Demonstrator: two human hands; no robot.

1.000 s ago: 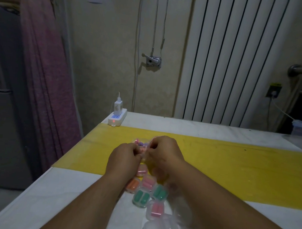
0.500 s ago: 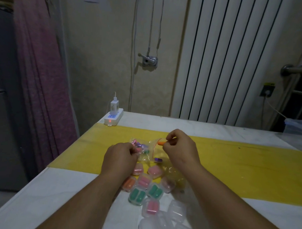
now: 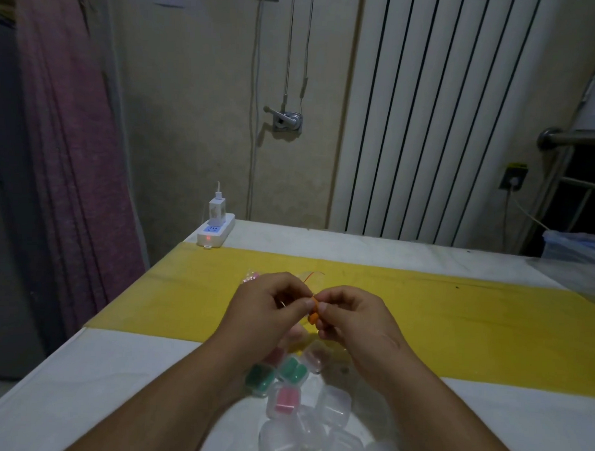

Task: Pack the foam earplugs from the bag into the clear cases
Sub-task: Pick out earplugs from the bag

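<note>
My right hand [image 3: 352,316] pinches an orange foam earplug [image 3: 314,316] between its fingertips, above the yellow strip of the table. My left hand [image 3: 266,308] is curled beside it, thumb tip against the earplug, and grips the clear zip bag [image 3: 309,276], which is mostly hidden behind both hands. Pink earplugs [image 3: 252,277] show inside the bag at its left. Below my wrists lie filled clear cases: green ones [image 3: 292,370] and a pink one [image 3: 285,398]. Several empty clear cases [image 3: 333,408] are heaped nearer to me.
A white power strip [image 3: 216,232] with a charger stands at the table's [image 3: 81,379] far left corner. The yellow strip [image 3: 471,319] runs across the table. A plastic bag [image 3: 578,265] sits at the far right edge. A curtain hangs to the left.
My right hand has pulled the orange earplug out of the bag and brought it in against my left hand. Both hands rose slightly off the table.
</note>
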